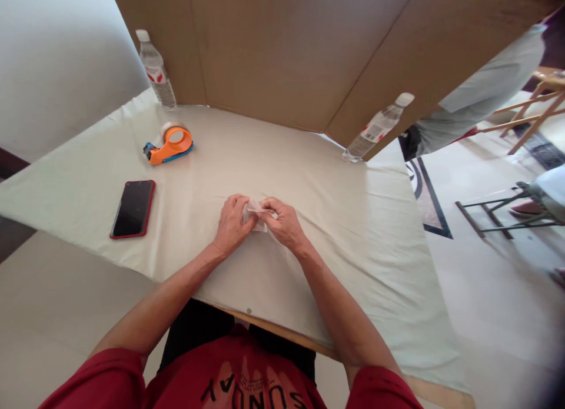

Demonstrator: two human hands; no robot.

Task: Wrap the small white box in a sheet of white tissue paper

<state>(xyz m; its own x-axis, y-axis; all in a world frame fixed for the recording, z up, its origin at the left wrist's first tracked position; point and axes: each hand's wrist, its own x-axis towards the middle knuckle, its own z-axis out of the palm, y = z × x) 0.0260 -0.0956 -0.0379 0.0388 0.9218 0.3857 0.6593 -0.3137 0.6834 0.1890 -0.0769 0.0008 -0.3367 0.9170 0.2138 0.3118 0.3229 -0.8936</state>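
Translucent plastic (pixel 260 226) sits pinched between the left hand (pixel 233 220) and right hand (pixel 285 222), both clamped on it, over the surface (pixel 265 162) just in from its near edge. Pale cloth stretches from the right hand to the right edge; a cardboard panel (pixel 282 56) bounds the far side. Beside it stand a left bottle (pixel 165 94) and right bottle (pixel 383 122), labels too small to read. Letters including U and N mark the red shirt (pixel 229 365).

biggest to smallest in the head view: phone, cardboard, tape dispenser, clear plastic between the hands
1. Cardboard, by far
2. Phone and tape dispenser: too close to rank
3. Clear plastic, judging by its visible part; some is covered
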